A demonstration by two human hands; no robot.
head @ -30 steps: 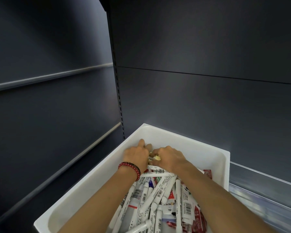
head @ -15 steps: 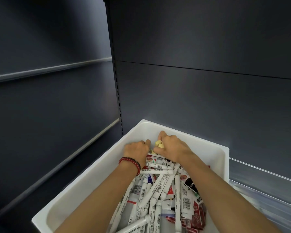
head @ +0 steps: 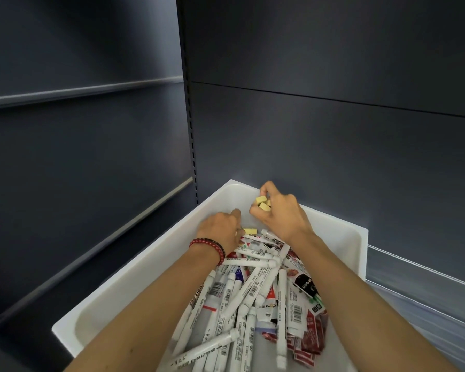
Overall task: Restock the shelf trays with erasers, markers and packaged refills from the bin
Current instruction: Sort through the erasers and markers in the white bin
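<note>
The fingers (head: pixel 255 210) of the right hand (head: pixel 279 214) are curled tight around a small clutch of yellow erasers (head: pixel 263 204), thumb below and fingertips above, so that several small blocks can be carried at once without slipping out. The hand hangs raised above the far end of the pile, likely gathering a handful before taking it to a shelf tray. Just beside and below those fingers, the left hand (head: pixel 218 229) reaches down with its fingers (head: pixel 236 212) bent toward one loose eraser (head: pixel 250 231) lying on top of the heap; the fingertips are at its near end, but I cannot tell whether they already pinch it or only touch it. A red beaded bracelet (head: pixel 210 245) sits on that wrist. Under and behind both hands lie the white markers (head: pixel 253 261), criss-crossed in a loose heap, with red refill packets (head: pixel 312 334) spilling out to the right of the right forearm. All of it sits in the white bin (head: pixel 134 288), which is parked against the dark back panel (head: pixel 306 143) so both hands are free to sort. To the right, past the bin, a clear-fronted shelf tray (head: pixel 419 275) shows, blurred.
</note>
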